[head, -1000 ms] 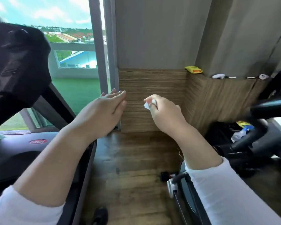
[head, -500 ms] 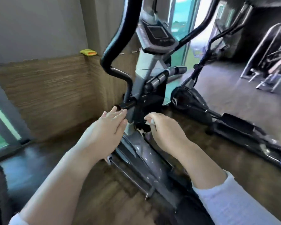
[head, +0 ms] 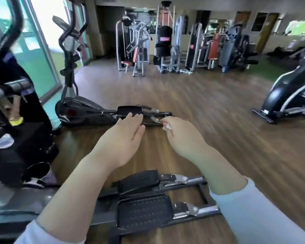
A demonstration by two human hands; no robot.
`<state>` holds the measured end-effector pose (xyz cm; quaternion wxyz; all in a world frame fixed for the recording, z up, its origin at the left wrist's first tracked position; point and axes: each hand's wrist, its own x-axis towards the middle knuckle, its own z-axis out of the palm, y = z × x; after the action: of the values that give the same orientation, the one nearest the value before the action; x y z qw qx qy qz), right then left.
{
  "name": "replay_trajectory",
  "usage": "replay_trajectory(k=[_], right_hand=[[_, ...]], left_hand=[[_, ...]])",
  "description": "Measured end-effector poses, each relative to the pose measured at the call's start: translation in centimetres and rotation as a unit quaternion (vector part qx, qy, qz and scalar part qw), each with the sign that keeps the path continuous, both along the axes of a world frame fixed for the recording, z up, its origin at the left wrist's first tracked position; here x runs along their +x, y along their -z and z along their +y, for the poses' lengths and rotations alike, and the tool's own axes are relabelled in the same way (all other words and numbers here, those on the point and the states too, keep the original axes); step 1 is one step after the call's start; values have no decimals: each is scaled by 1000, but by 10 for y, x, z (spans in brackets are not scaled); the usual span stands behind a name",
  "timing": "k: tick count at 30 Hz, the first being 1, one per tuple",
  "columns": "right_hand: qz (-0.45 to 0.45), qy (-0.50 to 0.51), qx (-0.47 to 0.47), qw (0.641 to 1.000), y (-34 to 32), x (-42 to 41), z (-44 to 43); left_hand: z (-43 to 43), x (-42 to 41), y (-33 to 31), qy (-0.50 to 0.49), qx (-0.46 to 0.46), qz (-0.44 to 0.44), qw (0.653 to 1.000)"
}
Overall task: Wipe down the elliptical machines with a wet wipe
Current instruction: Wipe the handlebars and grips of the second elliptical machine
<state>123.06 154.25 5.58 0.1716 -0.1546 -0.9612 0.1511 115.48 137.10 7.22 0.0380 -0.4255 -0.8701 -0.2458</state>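
Our right hand [head: 180, 136] has its fingers curled and pinches a small crumpled wet wipe [head: 167, 127]; only a white corner of it shows at the fingertips. Our left hand [head: 123, 136] is flat, with the fingers straight and together, and it holds nothing. Both hands hang in the air in front of us, and the wipe touches no machine.

Below our forearms lie the black pedals [head: 143, 210] and rails of the nearest elliptical [head: 16, 147], whose body stands at our left. A second elliptical [head: 81, 110] stands just beyond our hands, near the glass wall [head: 33, 50]. What looks like a third elliptical [head: 289, 95] is well apart at the right. We judge that no wiping happens at this moment. The picture is blurred and shows no wet trace, so we cannot tell which parts are already wiped. Probably several machines are left to do.

The wooden floor [head: 218, 111] is brown and smooth, with some shine. At the far end of the room stand weight machines [head: 164, 41].
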Motion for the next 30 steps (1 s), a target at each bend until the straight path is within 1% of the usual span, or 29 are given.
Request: replay_trajectory(k=[5,7,10,16,20,24,27,30], right_hand=[[-8,127,2,992,-8,61,52],[1,170,-23,985,-10,83,64],[16,243,-61,968,-9,119,77],[11,367,-80,927,5,195,91],[12,426,-82,901,15,239,108],[16,476,-87,875,21,279,140],[24,492,-85,866,24,301,170],[39,502,-84,860,28,326,221]], left_hand=[[78,16,-5,147,2,-1,989],[102,25,-8,197,8,0,980],[135,39,-7,272,9,9,962],[197,85,9,401,8,-2,916],[239,126,19,459,-2,-15,888],[293,165,28,499,-25,-10,866],[333,187,36,518,-38,0,855],[388,213,41,531,-42,0,846]])
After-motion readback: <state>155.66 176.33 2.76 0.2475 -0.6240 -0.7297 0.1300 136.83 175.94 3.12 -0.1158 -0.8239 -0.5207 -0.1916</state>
